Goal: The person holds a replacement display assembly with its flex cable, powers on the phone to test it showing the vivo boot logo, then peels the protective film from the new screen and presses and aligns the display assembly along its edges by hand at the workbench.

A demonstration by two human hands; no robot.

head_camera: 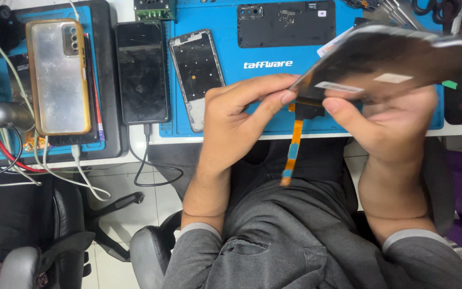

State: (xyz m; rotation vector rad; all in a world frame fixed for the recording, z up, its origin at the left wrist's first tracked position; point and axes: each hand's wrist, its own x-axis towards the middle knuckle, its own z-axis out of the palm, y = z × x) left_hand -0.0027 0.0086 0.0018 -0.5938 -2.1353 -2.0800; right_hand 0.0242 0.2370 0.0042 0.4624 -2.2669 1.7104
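I see my right hand point(397, 126) gripping a dark phone display panel point(397, 59) in the air over the front edge of the surface point(295, 120), thumb pressed on the panel's lower edge and the fingers curled behind it. The panel is blurred; its long axis runs roughly left to right, climbing a little toward the right, with its back face and two pale stickers turned up at me. From its left end an orange flex cable point(293, 150) hangs nearly straight down, tip pointing toward my lap. My left hand point(236, 120) is closed in a pinch, fingertips meeting at the panel's left end just where the cable leaves it. On the blue work mat point(231, 118) beyond lie a bare phone frame point(197, 77) and a black back cover point(285, 24), both well apart from my hands. Further left rest a black phone point(141, 72) with a cable plugged in and a phone in a clear case point(59, 77).
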